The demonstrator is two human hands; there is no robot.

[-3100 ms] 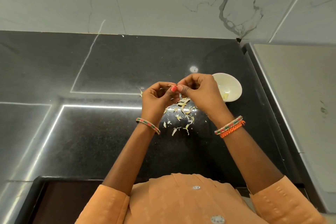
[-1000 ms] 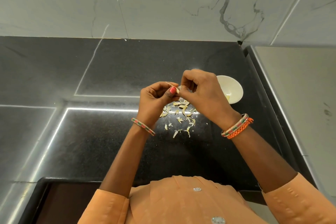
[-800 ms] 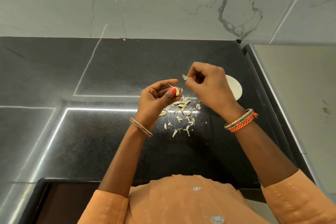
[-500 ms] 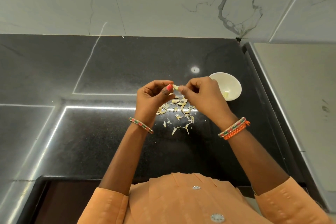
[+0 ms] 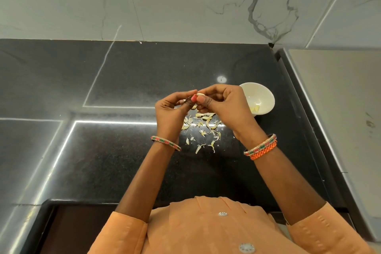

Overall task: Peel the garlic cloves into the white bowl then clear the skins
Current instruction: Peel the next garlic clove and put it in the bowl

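Observation:
A pale garlic clove (image 5: pixel 200 94) is held above the black counter, pinched between the fingertips of both hands. My left hand (image 5: pixel 172 112) grips it from the left with its thumb on top. My right hand (image 5: pixel 223 105) pinches it from the right. Directly below the hands lies a scatter of dry garlic skins (image 5: pixel 204 130) on the counter. The white bowl (image 5: pixel 261 94) stands just right of my right hand, with a few peeled yellowish pieces (image 5: pixel 256 108) inside; my hand hides its left rim.
The black granite counter (image 5: pixel 103 161) ends at a grey marble wall (image 5: pixel 185 2) behind. A raised beige surface (image 5: pixel 340 109) borders the counter on the right, close to the bowl. The counter's front edge runs near my body.
My right hand pulled a strip of skin away up and to the right, then came back to the clove. Both hands now pinch it together again.

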